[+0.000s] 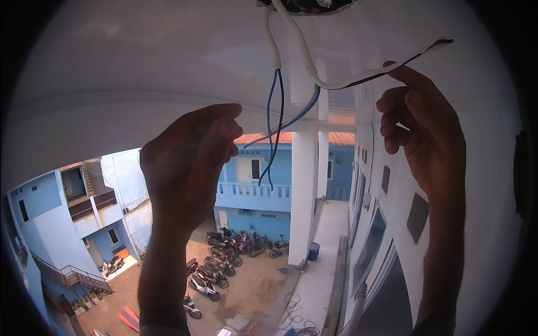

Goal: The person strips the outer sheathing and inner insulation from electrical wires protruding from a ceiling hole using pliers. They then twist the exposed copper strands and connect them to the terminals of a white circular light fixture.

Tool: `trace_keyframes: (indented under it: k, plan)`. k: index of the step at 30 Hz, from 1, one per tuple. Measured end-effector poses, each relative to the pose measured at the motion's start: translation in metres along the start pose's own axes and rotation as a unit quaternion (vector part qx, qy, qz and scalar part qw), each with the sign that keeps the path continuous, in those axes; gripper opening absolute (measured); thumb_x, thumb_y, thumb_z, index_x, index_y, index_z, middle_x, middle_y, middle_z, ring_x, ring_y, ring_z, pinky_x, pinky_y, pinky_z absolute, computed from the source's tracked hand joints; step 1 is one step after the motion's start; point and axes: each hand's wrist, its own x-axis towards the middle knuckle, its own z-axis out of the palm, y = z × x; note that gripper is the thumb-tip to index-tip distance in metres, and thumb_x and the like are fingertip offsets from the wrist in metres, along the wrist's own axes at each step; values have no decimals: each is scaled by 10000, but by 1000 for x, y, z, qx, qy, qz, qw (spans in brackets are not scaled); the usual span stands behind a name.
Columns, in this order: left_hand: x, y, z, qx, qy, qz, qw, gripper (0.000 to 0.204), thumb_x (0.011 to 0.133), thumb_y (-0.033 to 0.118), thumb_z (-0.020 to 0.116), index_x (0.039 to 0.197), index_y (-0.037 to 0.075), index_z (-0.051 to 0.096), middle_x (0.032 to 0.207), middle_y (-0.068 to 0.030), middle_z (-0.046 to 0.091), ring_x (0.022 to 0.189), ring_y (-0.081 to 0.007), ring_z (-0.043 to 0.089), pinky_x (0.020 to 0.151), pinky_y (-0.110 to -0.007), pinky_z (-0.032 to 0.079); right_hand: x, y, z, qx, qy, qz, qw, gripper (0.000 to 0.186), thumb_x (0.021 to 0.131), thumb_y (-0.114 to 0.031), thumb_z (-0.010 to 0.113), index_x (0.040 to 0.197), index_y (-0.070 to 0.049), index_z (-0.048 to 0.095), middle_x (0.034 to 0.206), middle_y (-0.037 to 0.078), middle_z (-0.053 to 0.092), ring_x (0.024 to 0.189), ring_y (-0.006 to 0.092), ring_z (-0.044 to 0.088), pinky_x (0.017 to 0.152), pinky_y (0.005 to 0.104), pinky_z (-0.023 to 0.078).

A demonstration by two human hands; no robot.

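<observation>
Our right hand is raised toward the ceiling, and its fingertips pinch a white cable near its free end. The cable runs across the top of those fingers, and its stripped tip with a dark core sticks out just past them to the upper right. From the pinch the white cable sags leftward in a shallow curve, then climbs to a dark round hole in the ceiling directly above the gap between our two hands.

Our left hand is lifted lower and to the left, fingers curled loosely together with their tips pointing right. It holds nothing that we can see; its fingertips lie just beside a blue wire that slants down from the white cable's bend toward them, but we cannot tell whether they touch it.

A second white cable drops from the same hole and ends in a short sheath, from which a thin blue wire and a black wire hang freely between our hands, closer to the left one and apart from the right.

Beyond the hands stands a white pillar. Far below lies a courtyard with a row of parked motorbikes, ringed by blue buildings. A white wall with dark windows runs along the right side.
</observation>
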Motion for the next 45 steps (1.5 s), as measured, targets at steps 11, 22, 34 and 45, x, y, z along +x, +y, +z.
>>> trace_keyframes:
  k: [11, 22, 34, 45]
  plan:
    - [41, 18, 43, -145, -132, -115, 974, 283, 955, 230, 704, 1090, -18, 728, 860, -117, 738, 779, -171, 708, 735, -308, 583, -25, 7, 21, -160, -29, -279, 947, 207, 867, -25, 743, 1070, 2, 714, 944, 146, 731, 751, 221, 731, 649, 328, 604]
    - [44, 27, 49, -110, -156, -92, 977, 236, 914, 51, 690, 1126, -53, 707, 940, -162, 750, 849, -214, 742, 819, -335, 616, -24, 40, 36, -131, -34, -210, 968, 188, 902, -19, 667, 1088, -3, 691, 1015, 136, 725, 902, 183, 720, 777, 322, 597]
    - [46, 28, 60, -219, -84, -95, 967, 210, 990, 51, 543, 1114, -80, 651, 816, -141, 707, 731, -233, 749, 713, -340, 641, 21, 11, 55, -124, 0, -17, 992, 170, 877, -121, 703, 957, 28, 715, 810, 115, 733, 727, 175, 712, 644, 279, 549]
    - [56, 29, 60, -73, 25, -97, 992, 248, 1019, 207, 552, 1038, -9, 671, 556, 22, 483, 400, -60, 469, 384, -228, 348, 29, 10, 20, 259, -97, 186, 943, 243, 903, -197, 702, 995, 28, 702, 913, 117, 691, 822, 174, 601, 733, 331, 477]
